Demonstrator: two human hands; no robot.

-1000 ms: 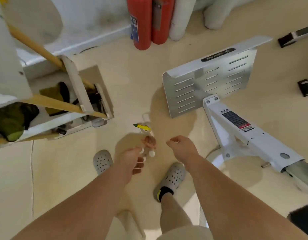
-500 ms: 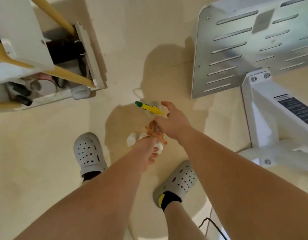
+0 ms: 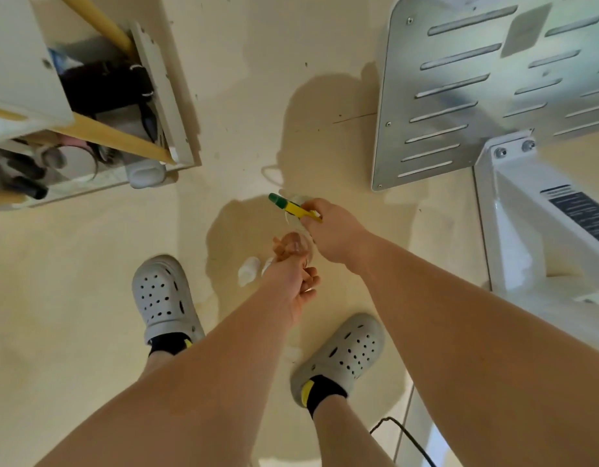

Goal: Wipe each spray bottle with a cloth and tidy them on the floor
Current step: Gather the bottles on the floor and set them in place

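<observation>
Below me on the cream floor stands a clear spray bottle with a yellow and green nozzle [image 3: 289, 207]. My right hand [image 3: 337, 232] grips it at the trigger, fingers curled round the neck. Just nearer me is a second spray bottle with an orange-brown top [image 3: 286, 246]; my left hand [image 3: 296, 288] holds it from below with curled fingers. A small white bottle [image 3: 248, 272] stands on the floor to the left of that hand. No cloth shows plainly.
A white shelf unit [image 3: 163, 96] with wooden rails and dark items stands at the upper left. A slotted metal plate [image 3: 459, 96] on a white machine frame [image 3: 527, 214] fills the right. My grey clogs [image 3: 161, 298] flank the bottles; a black cable [image 3: 402, 433] lies lower right.
I have bent lower over the floor. My right hand reached forward and closed on the yellow-green nozzle bottle. My left hand kept hold of the orange-topped bottle.
</observation>
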